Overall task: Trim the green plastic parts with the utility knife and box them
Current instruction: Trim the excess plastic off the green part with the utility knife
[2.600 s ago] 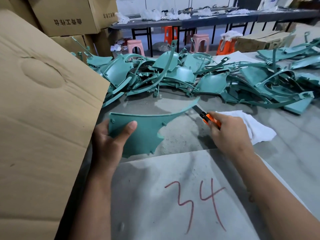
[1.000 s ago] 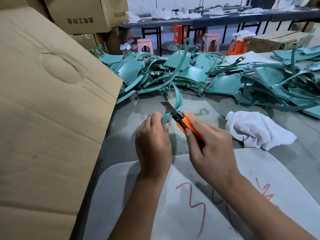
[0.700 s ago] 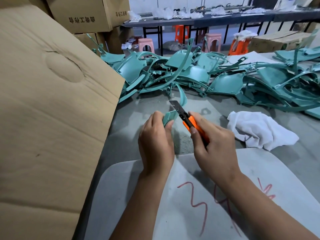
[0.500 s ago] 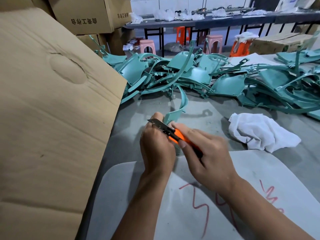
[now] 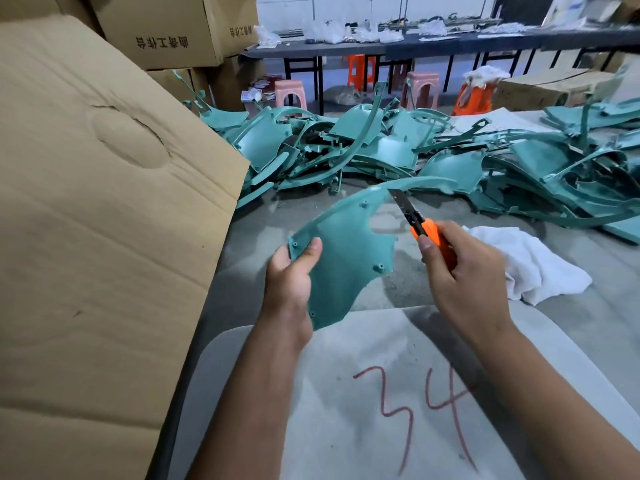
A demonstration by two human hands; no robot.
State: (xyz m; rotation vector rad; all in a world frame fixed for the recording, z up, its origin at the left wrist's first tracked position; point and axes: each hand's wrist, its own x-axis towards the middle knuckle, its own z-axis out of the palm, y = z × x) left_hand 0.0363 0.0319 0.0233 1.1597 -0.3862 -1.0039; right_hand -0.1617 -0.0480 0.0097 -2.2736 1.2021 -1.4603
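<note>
The held green part (image 5: 346, 258) is smooth, faintly glossy plastic. The knife (image 5: 420, 226) has a dull metal blade and orange plastic handle. At left, matt corrugated cardboard (image 5: 97, 220); at right, a soft white cloth (image 5: 533, 268).

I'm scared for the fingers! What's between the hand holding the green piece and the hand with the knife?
Only the green part itself, head view shows; the blade touches its top edge.
</note>
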